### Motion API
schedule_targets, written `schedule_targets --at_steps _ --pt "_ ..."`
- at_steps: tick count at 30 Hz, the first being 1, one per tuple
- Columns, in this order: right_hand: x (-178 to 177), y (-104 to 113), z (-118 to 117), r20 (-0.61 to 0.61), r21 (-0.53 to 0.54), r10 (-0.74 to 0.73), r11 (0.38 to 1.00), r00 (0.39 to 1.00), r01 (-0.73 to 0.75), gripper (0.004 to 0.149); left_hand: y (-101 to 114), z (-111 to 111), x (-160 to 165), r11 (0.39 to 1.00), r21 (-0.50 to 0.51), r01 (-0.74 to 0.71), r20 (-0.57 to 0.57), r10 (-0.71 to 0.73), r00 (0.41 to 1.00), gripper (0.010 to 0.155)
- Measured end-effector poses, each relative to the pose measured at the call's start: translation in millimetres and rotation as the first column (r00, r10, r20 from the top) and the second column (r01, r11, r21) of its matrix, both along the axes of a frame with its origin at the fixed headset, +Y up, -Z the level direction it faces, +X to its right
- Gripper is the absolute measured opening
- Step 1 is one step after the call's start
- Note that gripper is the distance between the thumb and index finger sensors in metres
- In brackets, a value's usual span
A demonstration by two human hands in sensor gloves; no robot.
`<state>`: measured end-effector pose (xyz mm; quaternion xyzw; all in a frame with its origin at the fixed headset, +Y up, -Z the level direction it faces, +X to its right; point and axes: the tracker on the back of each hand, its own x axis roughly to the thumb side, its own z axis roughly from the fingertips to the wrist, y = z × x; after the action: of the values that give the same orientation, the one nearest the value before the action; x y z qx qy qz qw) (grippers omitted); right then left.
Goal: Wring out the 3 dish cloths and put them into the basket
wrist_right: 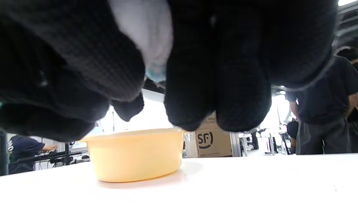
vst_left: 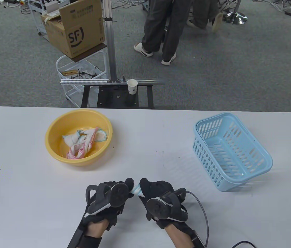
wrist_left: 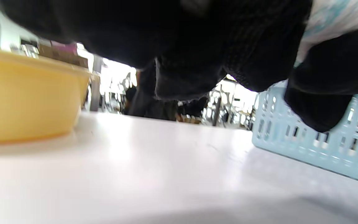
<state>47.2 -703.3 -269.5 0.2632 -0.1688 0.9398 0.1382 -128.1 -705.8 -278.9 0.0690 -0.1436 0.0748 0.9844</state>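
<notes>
Both gloved hands meet low over the table's near middle and grip one twisted white and pale blue dish cloth (vst_left: 136,190) between them. My left hand (vst_left: 114,192) holds its left end, my right hand (vst_left: 155,192) its right end. The cloth (wrist_left: 334,18) shows at the top right of the left wrist view, and the cloth (wrist_right: 148,34) shows between curled fingers in the right wrist view. Two more cloths (vst_left: 83,142), white with pink and blue edges, lie in the yellow basin (vst_left: 55,129) at the left. The light blue basket (vst_left: 261,155) stands at the right with nothing inside.
A metal frame with a paper cup (vst_left: 132,86) stands just beyond the table's far edge. Further off are a cardboard box (vst_left: 80,28) on a cart and people standing (vst_left: 160,31). A black cable (vst_left: 202,209) trails from my right wrist.
</notes>
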Motion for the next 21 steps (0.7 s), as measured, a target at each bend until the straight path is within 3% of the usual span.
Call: schedule_targets --at_steps 4,9,14,21 --pt "3 -3 -3 0.034 -0.145 -0.126 0.981 0.992 0.129 0.057 3 5 3 0.994 0.099 0.040 -0.032 -0.037 0.999 0.058" --pt "14 -15 -11 0.080 -0.389 -0.321 0.862 0.944 0.327 0.056 1 7 5 0.987 0.159 0.039 0.009 -0.041 0.999 0.052" --pt "23 -37 -21 0.170 -0.639 -0.519 0.589 0.837 0.495 0.056 0 10 9 0.978 0.202 0.050 0.035 -0.059 0.998 0.051" --pt "30 -50 -28 0.212 -0.790 -0.621 0.345 0.755 0.506 0.055 4 14 11 0.970 0.242 0.029 0.099 -0.055 0.994 0.051"
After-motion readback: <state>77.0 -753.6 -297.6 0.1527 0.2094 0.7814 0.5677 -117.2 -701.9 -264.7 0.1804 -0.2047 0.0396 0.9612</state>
